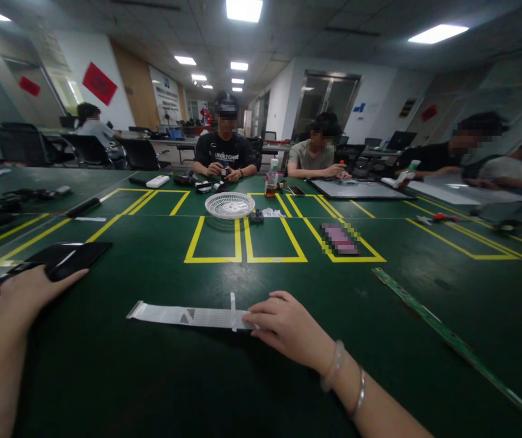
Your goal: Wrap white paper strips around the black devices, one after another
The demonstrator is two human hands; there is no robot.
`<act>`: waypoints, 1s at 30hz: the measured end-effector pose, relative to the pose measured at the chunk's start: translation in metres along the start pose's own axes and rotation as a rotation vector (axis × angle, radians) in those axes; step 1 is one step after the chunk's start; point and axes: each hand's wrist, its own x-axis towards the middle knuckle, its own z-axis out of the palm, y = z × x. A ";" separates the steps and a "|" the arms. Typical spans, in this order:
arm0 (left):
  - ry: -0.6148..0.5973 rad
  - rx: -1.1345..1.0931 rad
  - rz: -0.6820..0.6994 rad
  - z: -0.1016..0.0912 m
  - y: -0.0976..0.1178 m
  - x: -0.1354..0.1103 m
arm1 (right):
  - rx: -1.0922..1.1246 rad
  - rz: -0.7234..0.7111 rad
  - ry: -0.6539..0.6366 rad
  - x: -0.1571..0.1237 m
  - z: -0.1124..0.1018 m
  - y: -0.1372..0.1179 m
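Note:
A white flat ribbon cable (165,314) lies across the near part of the green table, with a connector at its left end and a strip of white tape crossing it. My right hand (283,322) has its fingers closed on the cable's right end, which they hide. At the left, my left hand (30,295) rests on a glossy black flat panel (92,250), thumb stretched out along it. Some of that hand's fingers are partly hidden. To the right of my right hand, a long narrow green circuit board (443,325) lies slantwise.
Yellow tape outlines (213,260) mark the green table (224,389). A white plastic basket (230,205), a bottle (271,179) and a pinkish phone (341,238) stand or lie farther off. Black cables (10,204) lie at left. Several people sit across the table, one handling a large panel (356,188).

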 end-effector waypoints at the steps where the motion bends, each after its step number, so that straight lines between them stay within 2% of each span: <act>1: 0.170 0.088 -0.092 0.001 -0.002 0.000 | 0.006 0.002 -0.004 0.000 0.000 0.000; 2: 0.310 0.175 -0.199 0.001 -0.004 0.001 | 0.013 0.004 -0.009 0.000 0.000 0.000; 3: 0.386 0.236 -0.294 0.002 -0.005 0.001 | 0.019 0.006 -0.015 0.000 0.000 0.000; 6: 0.321 0.278 -0.402 0.004 -0.003 0.002 | 0.025 0.011 -0.021 0.000 0.000 0.000; 8: 0.315 0.269 -0.369 0.006 0.005 0.004 | 0.021 0.008 -0.026 0.000 -0.001 0.000; 11: 0.369 0.246 -0.151 0.012 0.032 0.010 | 0.014 -0.004 -0.036 0.000 -0.003 -0.002; 14: 0.358 0.250 0.117 0.023 0.079 0.013 | 0.008 -0.012 -0.032 0.000 -0.004 -0.003; 18: 0.198 0.310 0.416 0.050 0.157 0.002 | 0.021 -0.020 -0.029 0.000 -0.004 -0.003; 21: 0.064 0.276 0.593 0.076 0.203 -0.013 | 0.048 -0.029 -0.013 0.000 -0.002 -0.002; 25: -0.123 0.202 0.716 0.102 0.239 -0.032 | 0.089 -0.074 0.025 0.000 0.000 -0.002; 30: -0.254 0.116 0.756 0.115 0.259 -0.048 | 0.103 -0.128 0.045 0.001 0.003 -0.002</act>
